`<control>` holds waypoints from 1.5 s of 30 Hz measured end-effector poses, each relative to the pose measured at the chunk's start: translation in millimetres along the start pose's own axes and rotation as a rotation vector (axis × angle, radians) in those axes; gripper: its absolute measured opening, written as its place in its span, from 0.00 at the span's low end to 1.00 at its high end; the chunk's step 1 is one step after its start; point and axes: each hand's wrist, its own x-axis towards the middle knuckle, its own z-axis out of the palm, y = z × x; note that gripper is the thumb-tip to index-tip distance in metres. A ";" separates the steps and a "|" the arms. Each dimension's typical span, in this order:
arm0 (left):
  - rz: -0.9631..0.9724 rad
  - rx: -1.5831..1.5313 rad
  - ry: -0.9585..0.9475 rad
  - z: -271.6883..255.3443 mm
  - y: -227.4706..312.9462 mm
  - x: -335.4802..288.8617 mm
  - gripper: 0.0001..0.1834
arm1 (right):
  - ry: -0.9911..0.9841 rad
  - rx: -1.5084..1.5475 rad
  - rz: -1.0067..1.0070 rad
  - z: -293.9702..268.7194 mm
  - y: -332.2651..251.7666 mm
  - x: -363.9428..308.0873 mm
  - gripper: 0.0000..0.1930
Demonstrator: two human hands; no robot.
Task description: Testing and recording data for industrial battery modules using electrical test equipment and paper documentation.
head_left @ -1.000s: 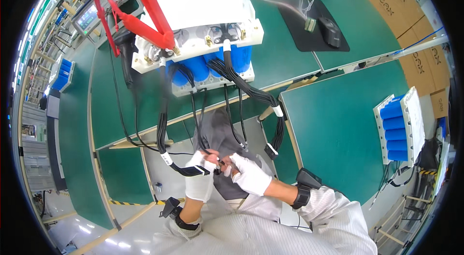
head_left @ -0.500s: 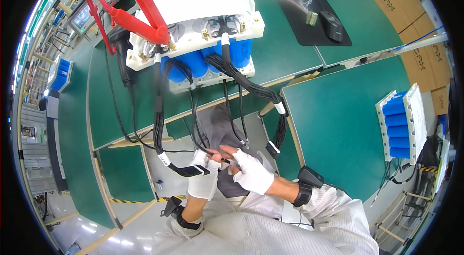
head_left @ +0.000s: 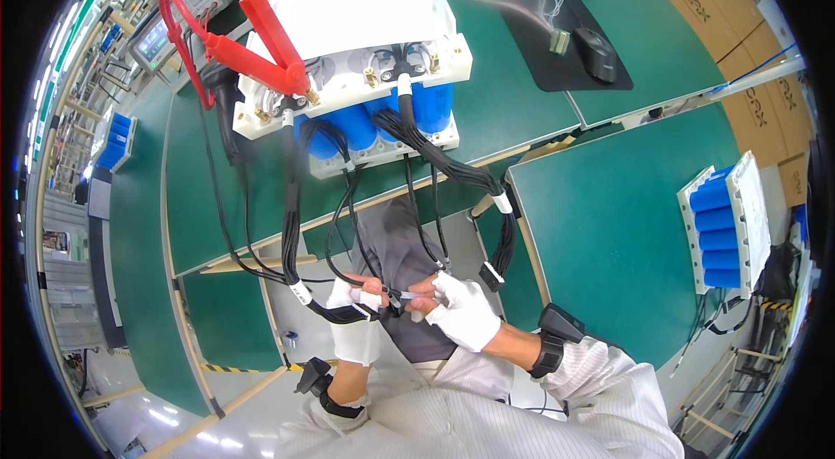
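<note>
In a white fingerless glove, my left hand (head_left: 355,324) pinches a thin black cable (head_left: 335,237) hanging from the battery pack (head_left: 352,124). My right hand (head_left: 465,313), gloved alike, meets it fingertip to fingertip. Its fingers close on a small whitish piece (head_left: 408,295) at the cable's end; its exact kind is too small to tell. A thick black wire harness (head_left: 291,224) with a white label ends in a black connector (head_left: 352,314) beside my left hand. Another harness (head_left: 452,165) hangs to the right, ending in a black multi-pin connector (head_left: 492,275). The pack has blue cells between white plates.
Red clamps (head_left: 252,59) grip the pack's front left terminal. A black mouse (head_left: 597,55) lies on a mouse pad (head_left: 544,68) on the green bench (head_left: 513,111). A second blue-celled pack (head_left: 718,224) stands on the right bench, near stacked cardboard boxes (head_left: 757,111). A handheld scanner (head_left: 223,107) is left.
Both hands remain together in front of my lap. A whitish piece now shows between the fingertips, and the left harness's connector has shifted slightly right, against my left hand.
</note>
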 end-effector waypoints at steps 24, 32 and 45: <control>0.464 0.788 -0.269 -27.4 -51.0 29.0 0.07 | 0.421 -0.408 -0.349 -8.6 16.0 15.4 0.10; 0.558 0.104 0.282 -85.6 107.6 59.5 0.09 | 0.180 0.184 -0.215 -9.3 40.0 15.3 0.08; 0.590 -0.176 -0.063 88.6 238.9 91.3 0.25 | 0.023 0.267 0.152 -10.8 10.2 13.1 0.11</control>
